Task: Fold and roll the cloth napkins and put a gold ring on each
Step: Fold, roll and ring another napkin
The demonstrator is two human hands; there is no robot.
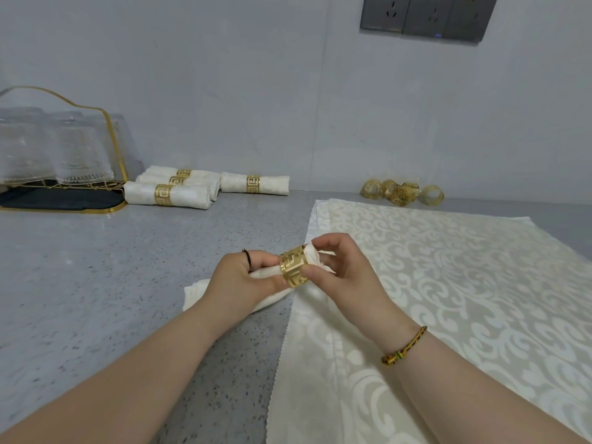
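My left hand (243, 277) grips a rolled white napkin (205, 294) just above the counter. Its far end pokes through a gold ring (294, 267) with a cut-out key pattern. My right hand (339, 267) pinches that ring between thumb and fingers near the roll's right end. Flat patterned napkins (448, 283) lie spread under and to the right of my hands. Several loose gold rings (402, 192) sit by the wall at the back right. Several rolled napkins with rings (198, 187) lie at the back left.
A gold wire rack (109, 136) with upturned glasses (80, 149) on a dark mat stands at the far left. The grey speckled counter (112, 267) meets a pale wall, with dark sockets (426, 14) high up.
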